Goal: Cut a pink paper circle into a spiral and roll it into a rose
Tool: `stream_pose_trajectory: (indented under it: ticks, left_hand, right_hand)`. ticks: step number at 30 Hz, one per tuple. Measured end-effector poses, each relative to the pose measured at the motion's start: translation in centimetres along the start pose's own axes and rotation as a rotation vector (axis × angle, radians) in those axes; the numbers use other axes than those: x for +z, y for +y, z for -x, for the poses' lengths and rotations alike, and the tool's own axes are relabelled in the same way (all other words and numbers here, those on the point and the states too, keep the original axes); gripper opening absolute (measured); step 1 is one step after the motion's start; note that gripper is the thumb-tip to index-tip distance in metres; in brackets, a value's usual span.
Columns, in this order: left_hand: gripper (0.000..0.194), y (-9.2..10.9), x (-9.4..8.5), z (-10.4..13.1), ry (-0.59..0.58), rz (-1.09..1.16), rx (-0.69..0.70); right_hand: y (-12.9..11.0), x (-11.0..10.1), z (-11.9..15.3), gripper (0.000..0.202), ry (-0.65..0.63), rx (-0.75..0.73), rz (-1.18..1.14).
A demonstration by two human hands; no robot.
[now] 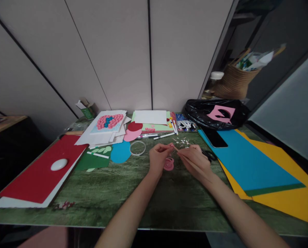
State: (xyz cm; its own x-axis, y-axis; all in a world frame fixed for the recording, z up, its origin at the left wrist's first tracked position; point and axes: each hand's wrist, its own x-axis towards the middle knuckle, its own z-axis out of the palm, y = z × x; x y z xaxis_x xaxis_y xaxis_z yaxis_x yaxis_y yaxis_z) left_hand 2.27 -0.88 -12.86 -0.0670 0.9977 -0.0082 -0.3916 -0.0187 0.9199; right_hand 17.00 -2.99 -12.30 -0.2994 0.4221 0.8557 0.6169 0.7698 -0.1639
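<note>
Near the middle of the table, my left hand (157, 160) pinches a small piece of pink paper (172, 145) between thumb and fingertips. My right hand (196, 162) is closed around a thin tan stick (176, 149), whose tip meets the pink paper. Just below the fingertips is a curled pink paper spiral (168, 164); whether it joins the pinched piece I cannot tell. Small pale paper scraps (183, 141) lie beyond my right hand. Black-handled scissors (210, 155) rest beside that hand, partly hidden by it.
Left are red paper (35, 172) with a white oval object (59, 164), green paper (94, 162) and a picture with pink and blue rosettes (108, 121). A clear ring (137, 148) lies centrally. Right are blue paper (252, 162), a phone (215, 137) and a black bag (195, 110).
</note>
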Motion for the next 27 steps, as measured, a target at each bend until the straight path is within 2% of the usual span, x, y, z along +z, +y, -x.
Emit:
stream_pose_trajectory:
  ticks: [9, 22, 27]
  left_hand:
    - [0.015, -0.11, 0.09, 0.22, -0.024, 0.032, 0.033]
    - [0.016, -0.20, -0.28, 0.02, -0.059, -0.073, 0.087]
    - [0.014, -0.51, -0.31, -0.01, -0.062, -0.098, 0.097]
  right_hand:
    - [-0.34, -0.04, -0.04, 0.019, 0.029, 0.002, 0.028]
    - [-0.14, -0.35, 0.13, 0.009, 0.001, 0.015, 0.109]
    - [-0.04, -0.49, 0.09, 0.014, 0.001, 0.015, 0.131]
